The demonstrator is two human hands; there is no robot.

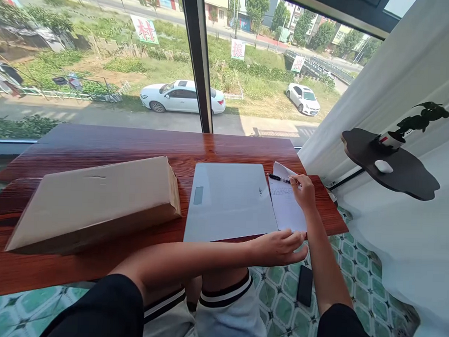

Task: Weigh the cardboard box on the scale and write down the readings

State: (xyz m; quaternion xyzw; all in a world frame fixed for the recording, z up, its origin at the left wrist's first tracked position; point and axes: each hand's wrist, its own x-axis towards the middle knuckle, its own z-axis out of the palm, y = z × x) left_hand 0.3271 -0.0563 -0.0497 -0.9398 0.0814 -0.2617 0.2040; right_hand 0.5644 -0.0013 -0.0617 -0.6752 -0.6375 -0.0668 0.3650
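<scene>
My right hand [303, 189] is closed at the right side of a sheet of paper [287, 210], its fingertips pinched on the end of a black pen [277, 177]. The pen lies nearly level across the upper part of the paper, where lines of writing show. My left hand [280, 247] is open, fingers stretched to the right, at the paper's near edge by the table's front. Left of the paper, a flat pale-grey panel [230, 203] with a small grey display window, like a digital scale, lies on the table. The paper's far end is creased upward.
A long brown cardboard box [102, 193] occupies the left of the reddish wooden table [243, 147]. A dark phone-like slab [305, 286] lies on the tiled floor. At right, a dark wavy shelf [401, 177] carries a potted plant [393, 139] and a white mouse-shaped object [383, 166].
</scene>
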